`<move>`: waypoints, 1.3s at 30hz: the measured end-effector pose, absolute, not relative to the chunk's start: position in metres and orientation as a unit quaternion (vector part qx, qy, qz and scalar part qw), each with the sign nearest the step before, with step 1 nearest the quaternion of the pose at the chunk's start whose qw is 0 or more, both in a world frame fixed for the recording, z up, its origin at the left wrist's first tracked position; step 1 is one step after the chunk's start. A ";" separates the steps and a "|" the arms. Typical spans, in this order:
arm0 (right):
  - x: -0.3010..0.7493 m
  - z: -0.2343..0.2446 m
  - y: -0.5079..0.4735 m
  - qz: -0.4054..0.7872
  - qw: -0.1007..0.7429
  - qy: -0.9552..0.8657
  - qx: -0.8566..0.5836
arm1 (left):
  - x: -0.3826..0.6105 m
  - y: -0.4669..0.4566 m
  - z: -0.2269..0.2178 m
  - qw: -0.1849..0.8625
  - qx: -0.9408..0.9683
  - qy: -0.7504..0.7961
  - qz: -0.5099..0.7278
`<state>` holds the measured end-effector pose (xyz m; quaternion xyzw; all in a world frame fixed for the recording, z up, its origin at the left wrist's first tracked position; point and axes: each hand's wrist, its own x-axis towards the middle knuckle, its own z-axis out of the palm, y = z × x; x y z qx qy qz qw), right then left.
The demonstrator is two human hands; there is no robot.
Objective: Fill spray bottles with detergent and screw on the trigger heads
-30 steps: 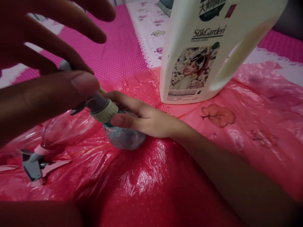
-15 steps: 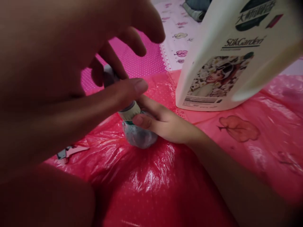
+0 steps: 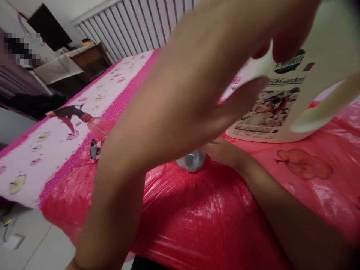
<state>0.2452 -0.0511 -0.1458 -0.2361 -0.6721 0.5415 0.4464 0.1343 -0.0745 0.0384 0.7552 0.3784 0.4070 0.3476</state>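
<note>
My left hand (image 3: 225, 71) reaches across the top of the view with its thumb apart from its fingers, in front of the large white bottle (image 3: 284, 129) labelled SilkGarden. Whether it touches that bottle I cannot tell. Lower down, my right hand (image 3: 225, 152) is closed around a small clear bottle (image 3: 192, 162), which stands on red plastic film (image 3: 180, 210). The small bottle's upper part is hidden behind my left hand and forearm.
A black and pink spray bottle (image 3: 74, 114) lies at the left on the patterned bed cover. Close to it is a small pink and dark grey piece (image 3: 95, 150). A slatted headboard (image 3: 132, 30), a dark monitor (image 3: 50, 27) and the pale floor (image 3: 42, 247) appear beyond.
My left hand has moved up and right, from over the small bottle to the large white bottle. The view has shifted, bringing the headboard and spray bottle in. My right hand keeps its hold.
</note>
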 end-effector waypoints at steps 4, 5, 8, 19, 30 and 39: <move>0.246 -0.145 -0.053 0.552 0.453 -0.671 -0.202 | 0.124 -0.062 0.037 0.131 0.862 0.305 0.382; 0.245 -0.145 -0.054 0.555 0.453 -0.666 -0.206 | 0.123 -0.059 0.035 0.115 0.853 0.314 0.401; 0.244 -0.148 -0.052 0.559 0.447 -0.664 -0.217 | 0.120 -0.057 0.026 0.130 0.822 0.323 0.451; 0.245 -0.143 -0.057 0.549 0.427 -0.680 -0.232 | 0.056 -0.011 -0.052 0.293 0.628 0.293 0.659; 0.239 -0.146 -0.057 0.515 0.408 -0.700 -0.280 | 0.082 -0.015 -0.122 0.517 0.475 0.314 0.638; 0.233 -0.155 -0.066 0.516 0.396 -0.686 -0.326 | 0.046 -0.046 -0.101 0.546 0.520 0.252 0.607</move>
